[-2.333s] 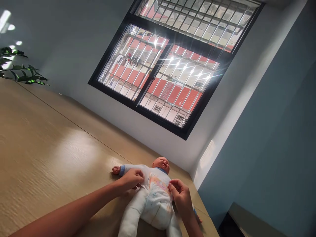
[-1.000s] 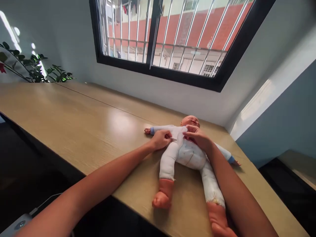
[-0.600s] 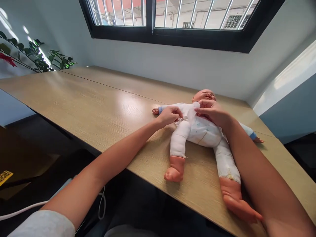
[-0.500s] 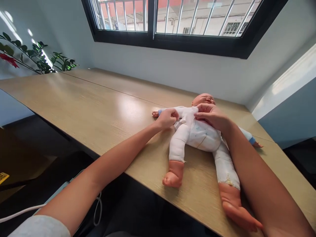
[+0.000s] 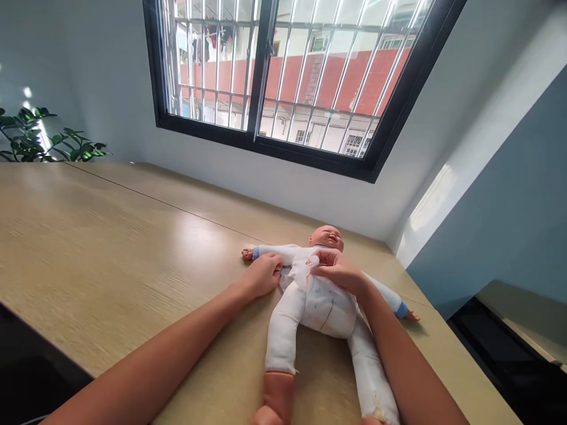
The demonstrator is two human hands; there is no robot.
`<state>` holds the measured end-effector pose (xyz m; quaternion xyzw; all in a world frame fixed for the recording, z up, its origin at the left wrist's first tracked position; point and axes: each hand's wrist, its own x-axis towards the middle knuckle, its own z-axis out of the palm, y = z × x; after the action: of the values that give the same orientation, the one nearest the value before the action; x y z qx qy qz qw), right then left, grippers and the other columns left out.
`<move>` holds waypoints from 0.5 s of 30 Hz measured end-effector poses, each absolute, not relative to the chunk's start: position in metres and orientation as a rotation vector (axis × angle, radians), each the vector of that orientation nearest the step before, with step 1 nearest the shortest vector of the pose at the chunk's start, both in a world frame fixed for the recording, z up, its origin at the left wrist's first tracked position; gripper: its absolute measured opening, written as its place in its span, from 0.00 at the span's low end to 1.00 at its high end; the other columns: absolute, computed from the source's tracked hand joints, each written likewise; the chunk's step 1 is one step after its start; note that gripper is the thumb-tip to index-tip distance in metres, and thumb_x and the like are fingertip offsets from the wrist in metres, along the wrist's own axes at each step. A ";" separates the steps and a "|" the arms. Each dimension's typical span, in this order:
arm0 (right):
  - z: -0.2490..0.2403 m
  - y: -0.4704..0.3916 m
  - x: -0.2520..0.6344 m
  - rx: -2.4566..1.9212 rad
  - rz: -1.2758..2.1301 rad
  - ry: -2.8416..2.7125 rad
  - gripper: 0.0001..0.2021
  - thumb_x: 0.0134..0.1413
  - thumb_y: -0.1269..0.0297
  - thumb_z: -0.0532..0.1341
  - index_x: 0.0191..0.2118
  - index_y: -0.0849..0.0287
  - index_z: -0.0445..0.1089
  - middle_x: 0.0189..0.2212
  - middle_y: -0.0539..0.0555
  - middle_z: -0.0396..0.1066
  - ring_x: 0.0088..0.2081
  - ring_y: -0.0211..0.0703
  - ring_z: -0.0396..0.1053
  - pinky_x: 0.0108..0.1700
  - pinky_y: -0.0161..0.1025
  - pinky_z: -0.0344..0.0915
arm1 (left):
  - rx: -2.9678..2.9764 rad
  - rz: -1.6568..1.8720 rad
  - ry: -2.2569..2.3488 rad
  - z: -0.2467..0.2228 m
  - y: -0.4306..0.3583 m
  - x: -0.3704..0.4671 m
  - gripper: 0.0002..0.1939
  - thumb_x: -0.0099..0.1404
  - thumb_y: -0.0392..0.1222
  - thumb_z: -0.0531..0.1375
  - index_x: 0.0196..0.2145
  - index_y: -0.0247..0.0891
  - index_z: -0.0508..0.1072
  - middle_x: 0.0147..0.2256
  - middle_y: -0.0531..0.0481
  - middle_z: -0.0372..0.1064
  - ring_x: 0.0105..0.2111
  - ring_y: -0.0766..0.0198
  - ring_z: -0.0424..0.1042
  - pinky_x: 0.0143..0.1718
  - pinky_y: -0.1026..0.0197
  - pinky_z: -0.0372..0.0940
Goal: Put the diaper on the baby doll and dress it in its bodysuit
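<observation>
Lying on its back on the pale wood-grain desk, the soft-bodied baby doll in a white cloth suit with blue cuffs is seen just below the middle of the view. Its long axis is set from the head at about 1 o'clock to the legs at about 7 o'clock, with the arms spread towards 10 and 4 o'clock.

The left hand is laid at the doll's shoulder on the 9 o'clock side; its fingers are curled and appear to be closed on the edge of the white cloth, though the grip itself is partly hidden. The right hand is set on the doll's chest, just under the chin, with fingertips pinched on a raised fold of the same cloth. A small gap is left between the two hands, and the gathered fold stands in it. The right hand is judged the nearer to the neckline; the left, to the sleeve.

A black-framed barred window is seen at 12 o'clock and a green leafy plant at 10 o'clock, well apart from the doll.
</observation>
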<state>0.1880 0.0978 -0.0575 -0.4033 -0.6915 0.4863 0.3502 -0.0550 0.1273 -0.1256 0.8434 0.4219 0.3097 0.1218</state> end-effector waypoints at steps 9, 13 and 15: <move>-0.061 0.099 0.185 -1.008 1.228 -1.878 0.11 0.46 0.67 0.67 0.38 0.61 0.74 0.35 0.52 0.73 0.38 0.42 0.70 0.41 0.37 0.64 | 2.507 0.718 1.289 -0.134 0.134 -0.050 0.13 0.67 0.34 0.53 0.43 0.35 0.76 0.46 0.39 0.70 0.48 0.50 0.67 0.53 0.53 0.60; -0.062 0.100 0.184 -1.053 1.177 -1.894 0.10 0.46 0.66 0.67 0.38 0.60 0.74 0.36 0.52 0.74 0.39 0.44 0.70 0.43 0.39 0.65 | 2.511 0.686 1.346 -0.132 0.136 -0.050 0.13 0.67 0.34 0.53 0.39 0.36 0.78 0.46 0.39 0.70 0.47 0.49 0.66 0.51 0.52 0.59; -0.063 0.100 0.184 -1.061 1.173 -1.890 0.08 0.47 0.65 0.67 0.36 0.59 0.73 0.35 0.52 0.74 0.39 0.45 0.70 0.44 0.40 0.65 | 2.502 0.698 1.385 -0.133 0.136 -0.051 0.13 0.67 0.35 0.53 0.39 0.36 0.78 0.47 0.37 0.70 0.49 0.46 0.65 0.51 0.49 0.58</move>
<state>0.1844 0.0999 -0.0629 -0.4061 -0.7233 0.4491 0.3320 -0.0508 0.1359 -0.1325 0.8458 0.4681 0.2361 0.0989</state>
